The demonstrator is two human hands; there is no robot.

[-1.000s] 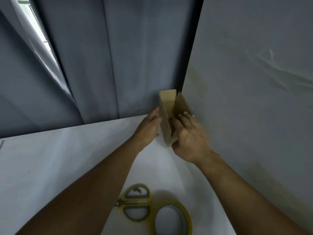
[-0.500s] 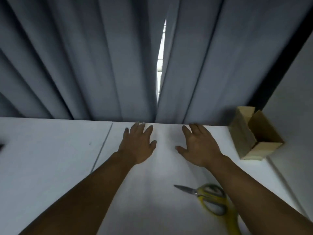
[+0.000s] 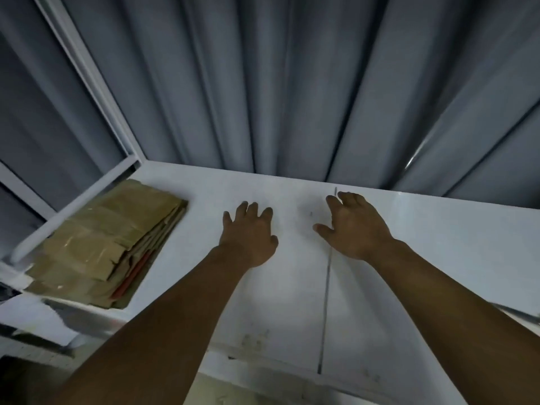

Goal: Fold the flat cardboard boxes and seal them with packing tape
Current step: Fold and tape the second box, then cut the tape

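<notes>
A stack of flat brown cardboard boxes (image 3: 108, 244) lies at the left end of the white table (image 3: 438, 244), near the window frame. My left hand (image 3: 248, 235) hovers palm down over the middle of the table, fingers spread and holding nothing, to the right of the stack. My right hand (image 3: 353, 229) is beside it, fingers loosely spread and also holding nothing. The folded box, the scissors and the tape roll are out of view.
Grey curtains (image 3: 292, 83) hang behind the table's far edge. A white window frame (image 3: 96, 92) runs along the left. A thin seam (image 3: 327, 287) crosses the tabletop under my right hand. The table's near edge shows at the bottom.
The view has swung left: the folded box and the scissors have left the frame and the flat cardboard stack has come in. Both hands stay spread above the table, holding nothing.
</notes>
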